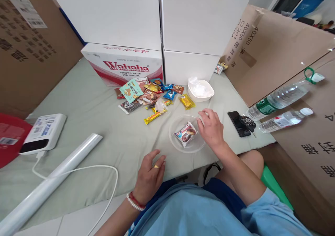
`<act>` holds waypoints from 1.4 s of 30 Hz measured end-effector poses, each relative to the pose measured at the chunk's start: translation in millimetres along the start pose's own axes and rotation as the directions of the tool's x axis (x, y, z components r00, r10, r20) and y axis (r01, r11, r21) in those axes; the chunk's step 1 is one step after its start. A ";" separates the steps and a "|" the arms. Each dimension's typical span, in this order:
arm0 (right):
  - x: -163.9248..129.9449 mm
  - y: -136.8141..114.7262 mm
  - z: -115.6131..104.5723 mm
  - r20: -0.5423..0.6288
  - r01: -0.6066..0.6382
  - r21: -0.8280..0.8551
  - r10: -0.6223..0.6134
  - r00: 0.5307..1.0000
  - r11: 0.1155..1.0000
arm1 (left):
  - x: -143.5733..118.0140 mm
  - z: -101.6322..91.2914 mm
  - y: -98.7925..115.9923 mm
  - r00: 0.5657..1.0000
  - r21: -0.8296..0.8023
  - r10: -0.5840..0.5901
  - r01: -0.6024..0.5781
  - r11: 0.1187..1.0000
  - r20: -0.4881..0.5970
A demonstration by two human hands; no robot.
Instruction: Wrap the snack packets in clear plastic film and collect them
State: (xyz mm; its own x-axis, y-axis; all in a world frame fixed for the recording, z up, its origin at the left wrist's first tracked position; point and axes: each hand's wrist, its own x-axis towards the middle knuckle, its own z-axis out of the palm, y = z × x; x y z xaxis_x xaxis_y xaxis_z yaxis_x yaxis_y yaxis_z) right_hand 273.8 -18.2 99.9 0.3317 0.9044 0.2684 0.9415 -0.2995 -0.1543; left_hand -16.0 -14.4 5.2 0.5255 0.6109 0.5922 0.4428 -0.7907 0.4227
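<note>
A clear round plastic bowl (172, 143) stands near the table's front edge, with one wrapped snack cake (186, 134) lying in it. My right hand (211, 129) is over the bowl's right rim, its thumb and fingers apart and nothing in them; whether it touches the rim I cannot tell. Lower left of the bowl, my left hand (150, 175) hovers by the table edge, fingers loosely bent and holding nothing. Behind the bowl lies a heap of packaged snacks, among them a light green packet (131, 90), a yellow bar (152, 117) and a yellow packet (186, 101).
A white bowl (209, 95) with crumpled clear plastic stands behind. A Wahaha carton (125, 65) and white boxes close off the back. Two water bottles (280, 98) and a black phone (237, 122) are right; a white device (49, 129), its cable and a plastic roll (57, 180) left.
</note>
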 end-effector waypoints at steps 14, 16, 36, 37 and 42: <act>27.0 134.1 -14.8 0.316 -0.599 0.665 0.559 0.767 0.446 | -10.7 3.2 -13.3 0.990 0.203 0.043 -0.069 0.977 0.132; 51.0 159.4 -23.6 0.259 -0.623 0.705 0.693 0.672 0.340 | -10.6 3.3 -12.5 0.991 0.207 0.045 -0.070 0.976 0.127; 153.3 63.7 60.9 0.167 -0.211 0.642 0.135 0.977 0.737 | -14.5 5.5 -4.3 0.994 0.234 0.006 -0.031 0.972 0.111; 154.7 39.2 69.8 0.124 -0.016 0.638 -0.082 0.989 0.770 | -14.2 5.1 -4.0 0.994 0.236 0.003 -0.030 0.971 0.111; 165.9 -69.8 107.9 0.058 0.312 0.615 -0.436 0.898 0.724 | -12.2 4.8 -0.8 0.994 0.232 0.004 -0.030 0.972 0.114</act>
State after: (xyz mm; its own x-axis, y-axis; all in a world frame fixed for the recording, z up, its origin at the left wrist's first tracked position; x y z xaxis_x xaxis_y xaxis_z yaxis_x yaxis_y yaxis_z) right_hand 256.8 185.5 52.6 -0.1156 0.9604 0.2533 0.7492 0.2518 -0.6127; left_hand -19.3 -21.0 -5.6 0.6062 0.6086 0.5120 0.5832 -0.7779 0.2340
